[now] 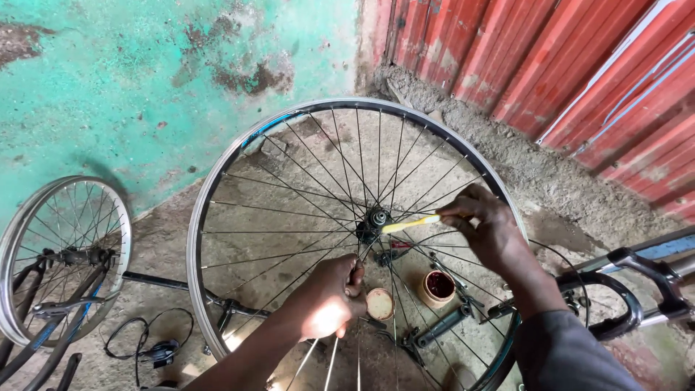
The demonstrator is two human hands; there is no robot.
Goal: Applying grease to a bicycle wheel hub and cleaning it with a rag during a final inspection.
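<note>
A spoked bicycle wheel with a silver rim (217, 181) stands upright in front of me. My left hand (326, 300) grips the spokes just below the black hub (375, 219). My right hand (483, 224) holds a thin yellow stick (409, 224), its tip touching the hub. On the ground behind the spokes sit a small open tin with red-brown grease (439, 287) and its round lid (379, 304).
A smaller wheel (43, 239) on a frame leans at the left. A black cable (145, 347) lies on the concrete. Bicycle fork and frame parts (637, 282) are at the right. A turquoise wall (145, 72) and red corrugated sheet (543, 65) close the back.
</note>
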